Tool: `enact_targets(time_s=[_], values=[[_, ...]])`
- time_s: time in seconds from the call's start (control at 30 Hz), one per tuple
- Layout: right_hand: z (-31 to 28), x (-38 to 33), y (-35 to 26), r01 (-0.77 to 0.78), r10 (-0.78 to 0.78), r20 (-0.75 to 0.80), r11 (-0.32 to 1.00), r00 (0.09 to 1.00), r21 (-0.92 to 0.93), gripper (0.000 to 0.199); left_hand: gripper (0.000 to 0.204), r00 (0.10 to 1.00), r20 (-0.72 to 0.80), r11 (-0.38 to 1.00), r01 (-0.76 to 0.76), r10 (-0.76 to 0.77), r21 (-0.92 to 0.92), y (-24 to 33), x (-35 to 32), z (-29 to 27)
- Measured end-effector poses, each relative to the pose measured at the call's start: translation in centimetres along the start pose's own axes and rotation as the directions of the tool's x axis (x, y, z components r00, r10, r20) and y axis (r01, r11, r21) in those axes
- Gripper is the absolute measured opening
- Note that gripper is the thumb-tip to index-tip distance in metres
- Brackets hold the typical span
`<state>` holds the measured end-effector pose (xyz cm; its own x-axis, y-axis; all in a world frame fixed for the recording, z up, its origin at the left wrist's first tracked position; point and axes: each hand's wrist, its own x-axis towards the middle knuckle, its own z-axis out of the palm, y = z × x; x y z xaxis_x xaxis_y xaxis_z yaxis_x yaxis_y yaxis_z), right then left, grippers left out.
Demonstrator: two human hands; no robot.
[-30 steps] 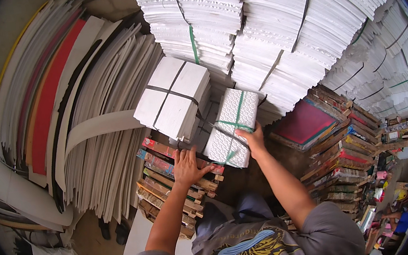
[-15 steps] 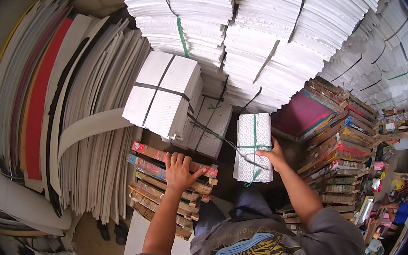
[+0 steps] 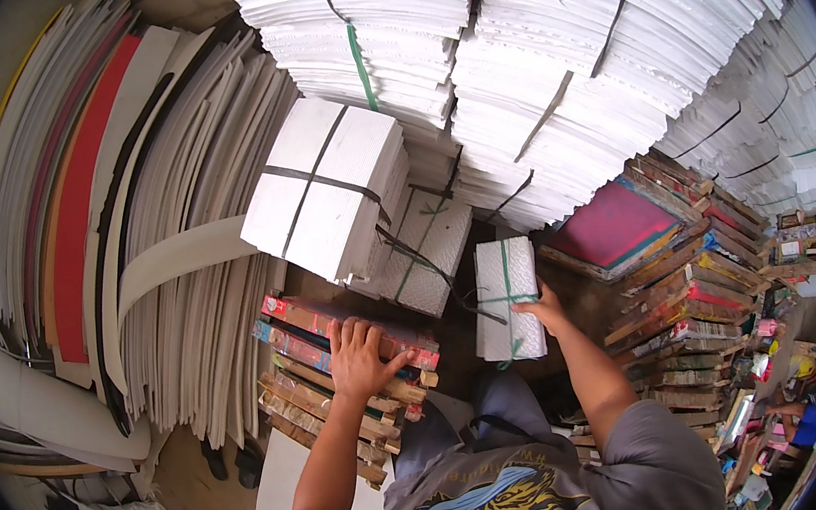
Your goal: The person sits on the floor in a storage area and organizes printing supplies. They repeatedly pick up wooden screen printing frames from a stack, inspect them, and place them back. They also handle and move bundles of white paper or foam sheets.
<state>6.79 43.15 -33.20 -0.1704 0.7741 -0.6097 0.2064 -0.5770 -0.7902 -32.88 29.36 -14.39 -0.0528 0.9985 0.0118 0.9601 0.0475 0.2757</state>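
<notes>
My right hand [image 3: 545, 311] grips the near right edge of a small bundle of white embossed sheets [image 3: 506, 289], tied crosswise with green cord. The thumb lies on its face; the other fingers are partly hidden behind it. Resting palm down, my left hand [image 3: 360, 359] lies on a stack of wooden frames [image 3: 313, 351] with red and blue edges, its thumb apart from the fingers. Beyond that hand sits a larger block of white sheets [image 3: 320, 186], crossed by black straps. Another tied white bundle [image 3: 421, 264] lies beside and below it, partly covered.
Tall strapped piles of white sheets [image 3: 595, 42] rise at the back. Upright boards [image 3: 211, 207] and a red sheet [image 3: 99, 189] line the left. On the right stand stacked wooden frames [image 3: 685, 304], one with a maroon panel [image 3: 611, 225]. A person in blue [image 3: 812, 422] is at the far right.
The small bundle in my right hand has tilted and shifted slightly lower, showing more of its side. My left hand stays on the frames. The view has shifted a little.
</notes>
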Motion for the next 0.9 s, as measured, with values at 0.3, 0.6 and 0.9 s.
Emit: enact_targets(time_s=[0.3, 0.6, 0.9], values=[[-8.7, 1.4, 11.5, -0.047, 0.011, -0.106, 0.941, 0.994, -0.336, 0.104, 0.066, 1.000, 0.001, 1.000, -0.008, 0.008, -0.003, 0.1, 0.2, -0.1], [8.4, 1.8, -2.5, 0.246, -0.529, -0.178, 0.633, 0.830, -0.734, 0.080, 0.063, 0.999, 0.032, 1.000, 0.013, -0.013, 0.012, -0.2, 0.0, 0.2], [23.0, 9.1, -7.7, -0.304, 0.111, -0.551, 0.913, 0.827, -0.272, 0.090, 0.062, 1.000, 0.014, 1.000, 0.002, -0.002, 0.024, 0.1, 0.2, 0.0]])
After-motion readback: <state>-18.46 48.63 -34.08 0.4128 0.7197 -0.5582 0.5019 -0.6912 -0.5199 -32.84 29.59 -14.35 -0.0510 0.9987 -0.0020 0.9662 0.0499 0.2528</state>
